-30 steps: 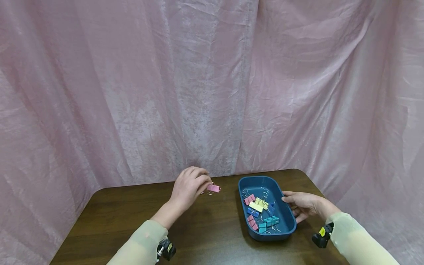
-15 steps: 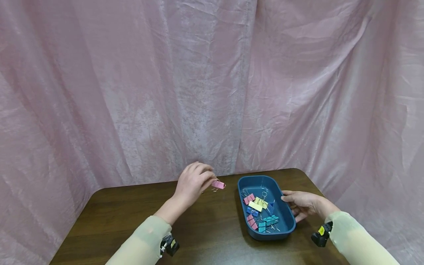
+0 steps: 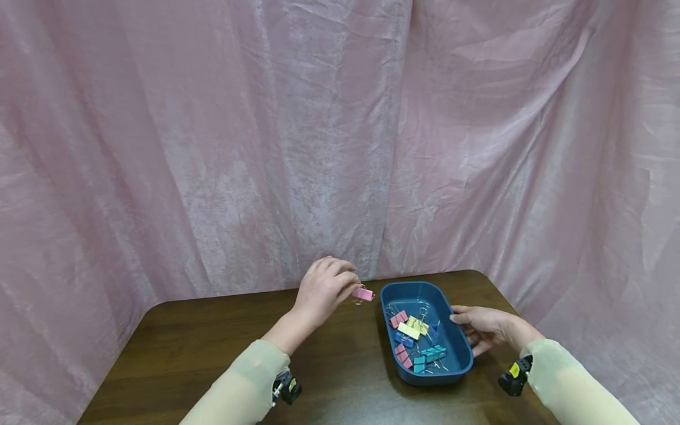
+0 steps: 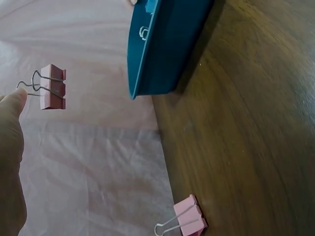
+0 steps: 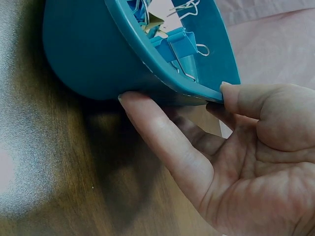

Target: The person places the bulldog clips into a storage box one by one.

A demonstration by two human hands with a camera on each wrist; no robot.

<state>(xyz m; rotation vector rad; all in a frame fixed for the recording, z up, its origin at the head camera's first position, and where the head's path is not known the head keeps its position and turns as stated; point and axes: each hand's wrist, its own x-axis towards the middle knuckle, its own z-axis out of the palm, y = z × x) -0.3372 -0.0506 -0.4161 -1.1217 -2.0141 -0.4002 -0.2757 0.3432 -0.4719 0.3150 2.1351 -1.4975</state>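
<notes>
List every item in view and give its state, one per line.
left hand: raised, pinching the wire handle of the pink binder clip
pink binder clip: held in the air just left of the tray
second pink clip: lying on the table
blue tray: upright on the table, holding mixed coloured clips
right hand: fingers straight against the tray's right wall, thumb on its rim
table: bearing the tray

We see bare table [image 3: 212, 330] open from 6 to 9 o'clock of our left hand [image 3: 324, 289]. At 3 o'clock the blue tray [image 3: 461, 348] blocks passage, our right hand [image 3: 486, 330] against its far wall. A loose pink binder clip [image 4: 189, 219] lies on the table.
</notes>
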